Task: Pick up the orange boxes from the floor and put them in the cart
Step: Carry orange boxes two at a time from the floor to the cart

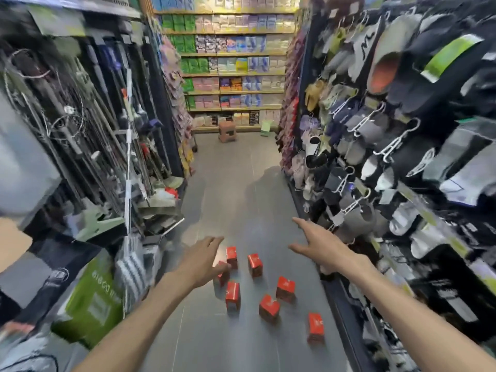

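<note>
Orange boxes, 7 (small, glossy), scattered upright on grey floor

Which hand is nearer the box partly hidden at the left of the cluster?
Left. The left hand overlaps that box; the right hand is off to its right, apart.

Bright, even overhead lighting. Soft shadows and faint glare lie on the grey floor. Edges show motion blur and wide-angle bending.

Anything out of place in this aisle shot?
Yes: seven orange boxes sit scattered on the aisle floor instead of on a shelf, facing different ways. Both hands, left hand and right hand, are empty above them.
</note>
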A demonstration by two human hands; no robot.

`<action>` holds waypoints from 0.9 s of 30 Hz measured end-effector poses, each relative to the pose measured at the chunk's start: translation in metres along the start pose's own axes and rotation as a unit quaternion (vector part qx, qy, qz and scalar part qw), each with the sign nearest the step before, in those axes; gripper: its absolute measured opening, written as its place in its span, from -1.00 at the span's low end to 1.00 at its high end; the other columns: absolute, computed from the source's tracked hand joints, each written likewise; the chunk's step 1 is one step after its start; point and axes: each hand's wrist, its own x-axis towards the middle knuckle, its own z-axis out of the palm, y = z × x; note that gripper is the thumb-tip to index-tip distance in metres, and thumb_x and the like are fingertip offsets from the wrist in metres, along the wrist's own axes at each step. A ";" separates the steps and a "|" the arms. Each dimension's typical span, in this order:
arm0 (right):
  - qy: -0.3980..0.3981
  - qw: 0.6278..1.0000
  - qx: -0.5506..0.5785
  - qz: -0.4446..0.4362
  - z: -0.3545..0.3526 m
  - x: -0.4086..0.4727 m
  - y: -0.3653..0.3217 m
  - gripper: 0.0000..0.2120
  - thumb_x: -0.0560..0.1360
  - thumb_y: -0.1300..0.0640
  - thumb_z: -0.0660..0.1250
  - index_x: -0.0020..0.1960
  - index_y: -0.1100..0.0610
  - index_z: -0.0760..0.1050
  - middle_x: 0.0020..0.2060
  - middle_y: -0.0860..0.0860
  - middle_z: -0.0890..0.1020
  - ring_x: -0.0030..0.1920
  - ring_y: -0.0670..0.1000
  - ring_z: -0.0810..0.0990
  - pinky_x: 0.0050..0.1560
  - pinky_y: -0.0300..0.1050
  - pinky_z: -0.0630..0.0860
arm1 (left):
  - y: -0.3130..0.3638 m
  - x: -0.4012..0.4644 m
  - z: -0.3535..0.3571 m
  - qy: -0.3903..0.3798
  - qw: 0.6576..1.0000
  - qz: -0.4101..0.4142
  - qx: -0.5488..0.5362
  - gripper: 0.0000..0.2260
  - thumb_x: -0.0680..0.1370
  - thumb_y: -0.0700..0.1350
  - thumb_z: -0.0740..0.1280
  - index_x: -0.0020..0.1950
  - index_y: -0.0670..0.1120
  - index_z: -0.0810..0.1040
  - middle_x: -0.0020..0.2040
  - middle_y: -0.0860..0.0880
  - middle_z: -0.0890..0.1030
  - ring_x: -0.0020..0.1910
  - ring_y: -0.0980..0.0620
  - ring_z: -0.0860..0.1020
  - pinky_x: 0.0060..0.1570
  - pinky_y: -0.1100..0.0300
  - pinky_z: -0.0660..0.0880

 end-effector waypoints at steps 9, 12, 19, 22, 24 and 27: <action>-0.043 0.996 0.006 0.076 0.107 0.160 0.036 -0.26 0.52 -0.17 0.42 0.57 0.06 0.22 0.44 0.07 0.46 0.43 0.08 0.43 0.38 -0.04 0.36 | -0.115 0.152 0.098 -0.094 0.995 -0.020 -0.031 -0.30 0.51 0.24 0.37 0.51 -0.10 0.28 0.34 -0.13 0.46 0.28 -0.18 0.46 0.21 -0.02 0.41; -0.056 0.993 0.030 0.101 0.159 0.200 0.056 -0.27 0.52 -0.10 0.45 0.57 0.05 0.23 0.45 0.06 0.46 0.44 0.06 0.43 0.36 -0.14 0.31 | -0.153 0.203 0.148 -0.114 0.992 -0.019 -0.042 -0.31 0.49 0.26 0.38 0.45 -0.13 0.34 0.33 -0.15 0.48 0.26 -0.19 0.48 0.20 -0.03 0.43; -0.106 0.976 0.097 0.165 0.305 0.270 0.122 -0.25 0.52 -0.09 0.46 0.59 -0.02 0.19 0.52 0.01 0.38 0.50 0.00 0.34 0.43 -0.15 0.23 | -0.225 0.291 0.308 -0.165 0.980 -0.068 -0.090 -0.33 0.52 0.25 0.35 0.47 -0.12 0.28 0.36 -0.14 0.44 0.28 -0.19 0.45 0.20 -0.05 0.44; -0.105 0.972 0.104 0.183 0.380 0.286 0.159 -0.28 0.54 -0.13 0.42 0.58 0.01 0.21 0.48 -0.02 0.41 0.47 -0.01 0.37 0.39 -0.16 0.26 | -0.245 0.313 0.395 -0.164 0.976 -0.090 -0.116 -0.25 0.48 0.25 0.40 0.52 -0.08 0.23 0.42 -0.12 0.42 0.32 -0.18 0.44 0.21 -0.07 0.45; -0.102 0.973 0.101 0.179 0.433 0.289 0.183 -0.32 0.54 -0.14 0.41 0.57 -0.01 0.23 0.45 -0.05 0.43 0.45 -0.04 0.37 0.33 -0.21 0.27 | -0.254 0.322 0.456 -0.150 0.975 -0.100 -0.132 -0.23 0.46 0.21 0.44 0.54 -0.04 0.20 0.44 -0.08 0.42 0.32 -0.19 0.45 0.17 -0.07 0.48; -0.099 0.973 0.111 0.176 0.517 0.288 0.220 -0.31 0.52 -0.22 0.35 0.56 -0.07 0.22 0.44 -0.12 0.42 0.45 -0.04 0.38 0.36 -0.13 0.33 | -0.267 0.327 0.554 -0.148 0.976 -0.107 -0.117 -0.25 0.44 0.21 0.47 0.47 -0.10 0.25 0.37 -0.13 0.47 0.27 -0.20 0.48 0.11 -0.04 0.47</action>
